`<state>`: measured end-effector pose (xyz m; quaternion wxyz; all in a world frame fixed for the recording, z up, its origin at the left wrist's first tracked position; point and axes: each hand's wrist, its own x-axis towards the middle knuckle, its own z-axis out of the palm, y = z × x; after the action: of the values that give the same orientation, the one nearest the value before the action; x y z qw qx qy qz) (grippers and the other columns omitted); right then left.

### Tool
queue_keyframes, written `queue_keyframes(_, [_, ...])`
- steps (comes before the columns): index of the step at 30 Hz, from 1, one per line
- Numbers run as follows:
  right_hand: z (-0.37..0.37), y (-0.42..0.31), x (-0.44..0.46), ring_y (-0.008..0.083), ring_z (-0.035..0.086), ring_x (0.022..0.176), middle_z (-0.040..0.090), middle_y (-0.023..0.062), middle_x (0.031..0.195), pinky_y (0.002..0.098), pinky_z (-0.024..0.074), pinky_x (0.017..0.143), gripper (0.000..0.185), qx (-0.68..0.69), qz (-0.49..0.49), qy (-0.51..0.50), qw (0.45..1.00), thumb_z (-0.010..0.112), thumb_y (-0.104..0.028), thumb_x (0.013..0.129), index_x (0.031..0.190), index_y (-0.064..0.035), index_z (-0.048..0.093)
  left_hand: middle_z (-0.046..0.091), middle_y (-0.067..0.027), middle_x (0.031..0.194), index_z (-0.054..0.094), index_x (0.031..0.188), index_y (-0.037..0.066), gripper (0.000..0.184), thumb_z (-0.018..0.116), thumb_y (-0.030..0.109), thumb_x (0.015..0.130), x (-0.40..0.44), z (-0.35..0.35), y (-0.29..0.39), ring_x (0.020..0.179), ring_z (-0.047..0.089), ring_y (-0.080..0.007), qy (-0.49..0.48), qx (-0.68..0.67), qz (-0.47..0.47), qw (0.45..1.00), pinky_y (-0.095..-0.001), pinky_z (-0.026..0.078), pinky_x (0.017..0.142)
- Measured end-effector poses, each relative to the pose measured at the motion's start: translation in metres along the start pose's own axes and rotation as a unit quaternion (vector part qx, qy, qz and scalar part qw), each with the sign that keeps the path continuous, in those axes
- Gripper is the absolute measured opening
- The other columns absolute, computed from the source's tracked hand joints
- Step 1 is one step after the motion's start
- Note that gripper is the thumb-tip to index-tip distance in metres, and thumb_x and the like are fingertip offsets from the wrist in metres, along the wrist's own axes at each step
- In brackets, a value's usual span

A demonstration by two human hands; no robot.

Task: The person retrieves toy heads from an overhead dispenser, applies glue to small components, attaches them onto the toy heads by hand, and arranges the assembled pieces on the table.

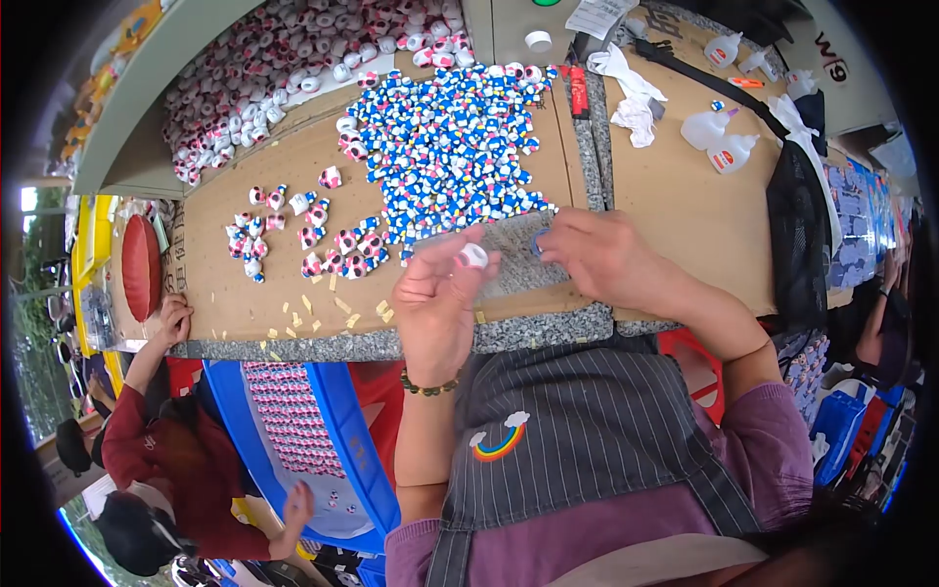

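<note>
My left hand (431, 305), with a beaded bracelet at its wrist, pinches a small white toy head (473, 256) with pink on it. My right hand (611, 258) is closed at the fingertips around a small blue piece (539, 242), partly hidden by the fingers. Both hands are over a clear plastic sheet (516, 262) at the table's near edge, a short gap between them. Just beyond lies a big pile of small blue-and-white toy bodies (455, 147). To the left, several joined figures (360, 252) lie in loose clusters.
White-and-pink heads (293, 73) fill an open bin at the back left. Glue bottles (706, 129) and crumpled tissue (636, 108) are on the right. Yellowish scraps (342, 305) lie near the front edge. A co-worker (186, 450) is beside a blue crate (354, 460) at lower left.
</note>
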<state>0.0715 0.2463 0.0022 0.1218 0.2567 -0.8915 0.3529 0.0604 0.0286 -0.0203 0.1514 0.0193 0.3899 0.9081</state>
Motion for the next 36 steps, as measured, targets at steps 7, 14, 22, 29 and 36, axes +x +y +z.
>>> queue_keyframes(7, [0.0,-0.027,0.017,0.0084,0.058,0.062,0.064,0.0067,0.073,0.025,0.0442,0.054,0.009,0.36,0.18,0.116,0.908,0.067,-0.003,0.084,0.092,-0.0003,0.07,0.065,-0.0148,0.108,0.062,0.107,-0.002,0.021,0.063,-0.005,0.086,0.001,0.019,-0.009,0.1,0.064,-0.0224,0.0,-0.026,0.013,1.0,-0.0367,0.054,0.088])
queue_keyframes(14, [0.002,-0.025,0.017,0.0069,0.055,0.062,0.064,0.0053,0.075,0.0236,0.043,0.054,0.009,0.33,0.158,0.079,0.927,0.067,-0.002,0.084,0.091,0.0008,0.069,0.066,-0.0144,0.105,0.061,0.108,-0.006,0.025,0.065,-0.006,0.084,-0.003,0.017,-0.016,0.093,0.064,-0.0181,-0.023,-0.024,0.012,0.999,-0.0306,0.052,0.083])
queue_keyframes(22, [0.005,-0.03,0.011,0.0136,0.057,0.062,0.063,0.0077,0.072,0.0255,0.0441,0.056,0.005,0.269,0.122,0.097,0.95,0.065,0.001,0.083,0.087,0.0014,0.068,0.066,-0.0126,0.106,0.064,0.106,-0.005,0.022,0.065,-0.007,0.084,-0.009,0.024,-0.023,0.09,0.063,-0.014,-0.003,0.097,0.064,0.993,-0.0261,0.052,0.08])
queue_keyframes(29, [0.022,-0.036,0.012,0.0147,0.057,0.061,0.062,0.0083,0.071,0.0264,0.0421,0.053,0.006,0.25,0.043,0.166,0.953,0.066,0.004,0.081,0.087,0.003,0.067,0.064,-0.0075,0.104,0.065,0.105,-0.004,0.021,0.062,-0.009,0.085,-0.013,0.031,-0.017,0.091,0.062,-0.0117,0.011,0.179,0.149,0.972,-0.0231,0.051,0.078])
queue_keyframes(36, [0.013,-0.038,0.019,0.015,0.056,0.058,0.061,0.0091,0.068,0.0261,0.0403,0.05,0.009,0.261,0.03,0.112,0.958,0.069,0.005,0.078,0.086,0.0033,0.066,0.063,-0.0102,0.105,0.065,0.102,-0.005,0.019,0.062,-0.01,0.084,-0.019,0.025,-0.006,0.094,0.063,-0.0125,-0.001,0.162,0.141,0.977,-0.0224,0.051,0.079])
